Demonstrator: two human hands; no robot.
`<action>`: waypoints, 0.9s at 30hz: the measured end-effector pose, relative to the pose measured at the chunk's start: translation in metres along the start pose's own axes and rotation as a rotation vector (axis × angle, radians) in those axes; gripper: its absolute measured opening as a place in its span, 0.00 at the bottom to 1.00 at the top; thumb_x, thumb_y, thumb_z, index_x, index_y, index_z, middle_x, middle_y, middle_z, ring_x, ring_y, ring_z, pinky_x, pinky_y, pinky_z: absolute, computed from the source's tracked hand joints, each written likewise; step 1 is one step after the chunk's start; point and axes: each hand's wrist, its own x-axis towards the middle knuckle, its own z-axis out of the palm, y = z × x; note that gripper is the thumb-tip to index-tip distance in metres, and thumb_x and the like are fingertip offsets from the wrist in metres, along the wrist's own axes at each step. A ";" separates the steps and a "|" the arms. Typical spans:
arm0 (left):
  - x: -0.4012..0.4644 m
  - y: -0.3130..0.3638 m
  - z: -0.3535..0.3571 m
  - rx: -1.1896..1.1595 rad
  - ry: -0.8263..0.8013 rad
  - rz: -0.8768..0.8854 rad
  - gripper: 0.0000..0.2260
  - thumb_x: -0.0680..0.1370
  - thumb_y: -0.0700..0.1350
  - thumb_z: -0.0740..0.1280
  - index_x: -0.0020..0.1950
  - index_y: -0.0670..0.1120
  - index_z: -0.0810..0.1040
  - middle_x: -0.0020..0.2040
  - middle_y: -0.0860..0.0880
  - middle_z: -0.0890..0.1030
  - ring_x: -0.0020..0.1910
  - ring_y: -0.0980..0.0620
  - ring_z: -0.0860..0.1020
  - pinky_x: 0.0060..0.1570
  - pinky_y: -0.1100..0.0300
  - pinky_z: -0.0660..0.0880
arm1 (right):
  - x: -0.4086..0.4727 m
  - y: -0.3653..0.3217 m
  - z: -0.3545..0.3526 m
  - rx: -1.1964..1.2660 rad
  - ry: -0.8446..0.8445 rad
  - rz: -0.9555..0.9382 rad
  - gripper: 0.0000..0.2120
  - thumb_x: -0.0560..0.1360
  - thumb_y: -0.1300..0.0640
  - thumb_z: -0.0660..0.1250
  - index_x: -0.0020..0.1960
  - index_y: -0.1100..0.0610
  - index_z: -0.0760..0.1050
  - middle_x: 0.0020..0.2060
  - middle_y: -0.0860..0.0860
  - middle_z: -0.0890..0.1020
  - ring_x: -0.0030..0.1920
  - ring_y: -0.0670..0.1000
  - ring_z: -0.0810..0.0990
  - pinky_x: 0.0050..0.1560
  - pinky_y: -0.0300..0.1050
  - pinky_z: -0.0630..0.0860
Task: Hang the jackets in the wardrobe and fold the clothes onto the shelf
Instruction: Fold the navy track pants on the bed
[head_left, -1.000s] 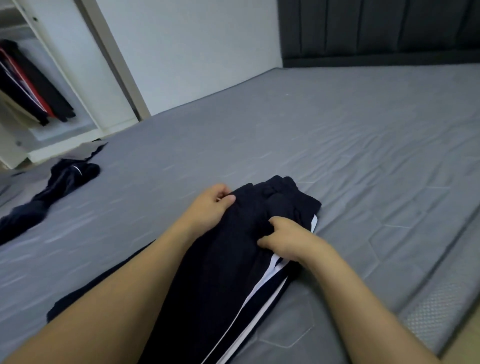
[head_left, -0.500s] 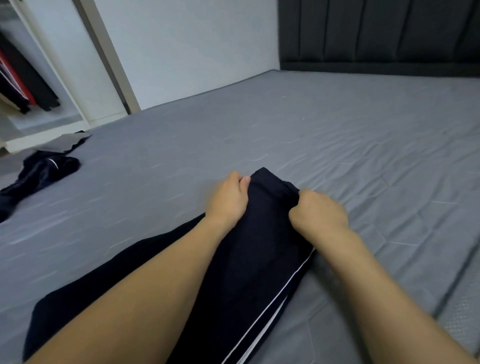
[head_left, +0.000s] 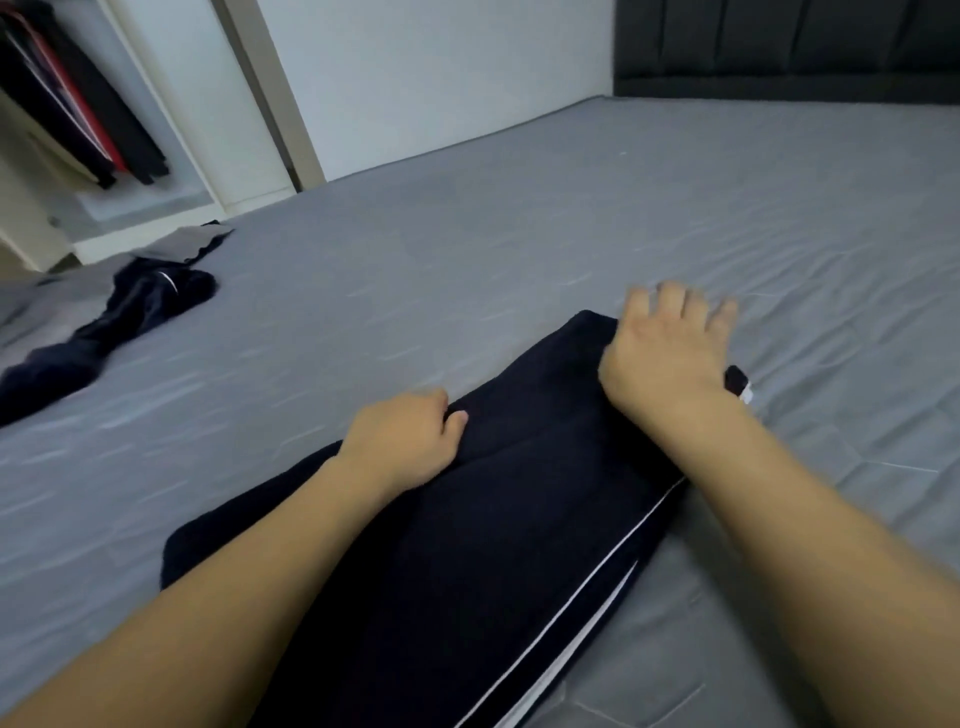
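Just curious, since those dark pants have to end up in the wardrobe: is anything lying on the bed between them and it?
Yes. A crumpled dark garment lies on the bed between the pants and the wardrobe, off to the left, easy to carry past.

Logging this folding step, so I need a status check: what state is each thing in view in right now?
Dark pants: laid flat on the bed.
Left hand: fingers curled at the pants' left edge.
Right hand: fingers spread, at the pants' far end.
Second dark garment: crumpled, unfolded.
Wardrobe: open, jackets hanging inside.
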 end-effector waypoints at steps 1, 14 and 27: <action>-0.004 -0.004 -0.003 0.002 0.003 -0.005 0.16 0.83 0.57 0.51 0.43 0.49 0.68 0.42 0.49 0.77 0.38 0.47 0.71 0.36 0.54 0.64 | -0.004 -0.017 0.000 0.077 0.013 -0.093 0.28 0.75 0.50 0.56 0.72 0.58 0.60 0.69 0.61 0.66 0.70 0.64 0.62 0.71 0.68 0.47; -0.028 -0.068 0.003 0.131 0.175 -0.050 0.22 0.83 0.61 0.47 0.42 0.48 0.71 0.45 0.45 0.82 0.44 0.42 0.79 0.39 0.53 0.69 | -0.024 -0.028 0.069 -0.004 -0.111 -0.074 0.35 0.76 0.34 0.36 0.79 0.48 0.42 0.78 0.52 0.41 0.77 0.55 0.35 0.67 0.67 0.26; -0.070 -0.123 0.023 -0.092 -0.144 -0.201 0.36 0.69 0.79 0.44 0.39 0.50 0.75 0.35 0.54 0.77 0.36 0.52 0.75 0.37 0.56 0.71 | -0.029 -0.028 0.062 -0.046 -0.102 -0.073 0.32 0.79 0.38 0.40 0.79 0.50 0.45 0.79 0.54 0.43 0.77 0.56 0.38 0.70 0.72 0.34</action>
